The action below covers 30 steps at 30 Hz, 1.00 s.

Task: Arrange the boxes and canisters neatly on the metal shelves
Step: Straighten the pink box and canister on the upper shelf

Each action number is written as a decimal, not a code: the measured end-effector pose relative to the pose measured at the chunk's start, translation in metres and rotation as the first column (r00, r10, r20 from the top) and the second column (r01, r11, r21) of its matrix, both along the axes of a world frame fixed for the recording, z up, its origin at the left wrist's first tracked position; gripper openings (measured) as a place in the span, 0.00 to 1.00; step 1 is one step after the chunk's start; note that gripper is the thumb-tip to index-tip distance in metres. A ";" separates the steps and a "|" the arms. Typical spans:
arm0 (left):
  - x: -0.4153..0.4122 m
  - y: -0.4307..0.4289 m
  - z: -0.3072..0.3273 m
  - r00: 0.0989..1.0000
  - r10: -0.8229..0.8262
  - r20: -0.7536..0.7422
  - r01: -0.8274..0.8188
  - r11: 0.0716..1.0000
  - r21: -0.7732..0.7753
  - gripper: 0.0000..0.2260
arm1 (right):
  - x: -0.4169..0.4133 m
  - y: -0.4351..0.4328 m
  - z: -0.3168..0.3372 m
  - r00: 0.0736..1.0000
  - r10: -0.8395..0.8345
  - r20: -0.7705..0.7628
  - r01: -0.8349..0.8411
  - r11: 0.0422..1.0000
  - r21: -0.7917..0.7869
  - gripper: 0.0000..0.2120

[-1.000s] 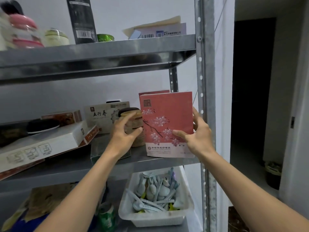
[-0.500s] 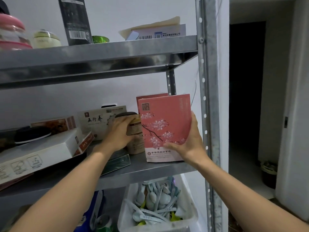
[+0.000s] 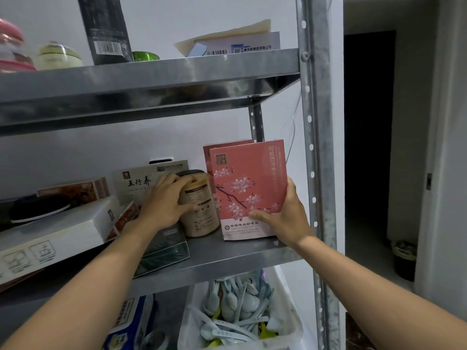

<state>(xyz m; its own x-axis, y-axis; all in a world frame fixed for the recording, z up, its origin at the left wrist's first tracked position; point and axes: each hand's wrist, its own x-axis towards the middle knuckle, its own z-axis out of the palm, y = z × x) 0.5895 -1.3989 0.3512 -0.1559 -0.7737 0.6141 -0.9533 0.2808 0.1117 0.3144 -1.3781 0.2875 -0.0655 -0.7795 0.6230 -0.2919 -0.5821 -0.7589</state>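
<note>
Pink box [image 3: 249,190] stands upright on the middle shelf [image 3: 227,256], just right of the canister [image 3: 201,213]; can't tell if the two touch. Your right hand [image 3: 283,218] grips that box at its lower right corner, thumb across the front, fingers wrapped behind the right edge. A second pink box [image 3: 209,152] stands right behind it, up-right of the canister, mostly hidden.

The canister is beige with a dark lid, upright on the same shelf, label facing you. Your left hand [image 3: 164,200] clasps the canister's left side, fingers curled over the upper part by the lid, thumb on the front.

Cream box [image 3: 141,183] with black characters stands behind-left of the canister, partly covered by your left hand. Green box [image 3: 164,251] lies flat below-left of the canister, under your left wrist. White box [image 3: 58,231] lies further left of the canister, tilted, on a red-edged box. A black round item [image 3: 38,209] sits at its far side; contact unclear.

Post [image 3: 316,147] stands right of the canister, beyond the pink box, near your right hand.

Top shelf [image 3: 151,79] runs above the canister and carries a black pouch [image 3: 106,29], a green lid [image 3: 145,56], a barcoded box [image 3: 240,44], a cream jar [image 3: 59,55] and a blurred pink container [image 3: 12,54] far left.

Below the canister, under the middle shelf, sits a white bin [image 3: 285,322] full of pale spoons [image 3: 235,309].
</note>
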 end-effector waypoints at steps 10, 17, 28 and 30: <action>-0.013 0.004 -0.006 0.982 -0.038 -0.184 0.045 0.998 0.035 0.34 | 0.008 -0.014 -0.008 0.999 0.004 0.042 -0.003 1.000 -0.019 0.50; -0.009 0.007 -0.008 0.968 -0.059 -0.245 0.067 0.997 0.027 0.31 | 0.008 -0.027 -0.008 0.999 -0.024 0.026 0.024 1.000 -0.017 0.48; -0.005 0.003 0.003 0.974 -0.066 -0.215 0.077 0.996 0.044 0.27 | 0.019 -0.064 -0.004 0.990 -0.143 -0.017 0.144 0.989 0.038 0.48; -0.004 0.000 0.007 0.975 -0.062 -0.213 0.075 0.996 0.054 0.26 | 0.022 -0.070 -0.004 0.989 -0.149 -0.014 0.150 0.988 0.039 0.48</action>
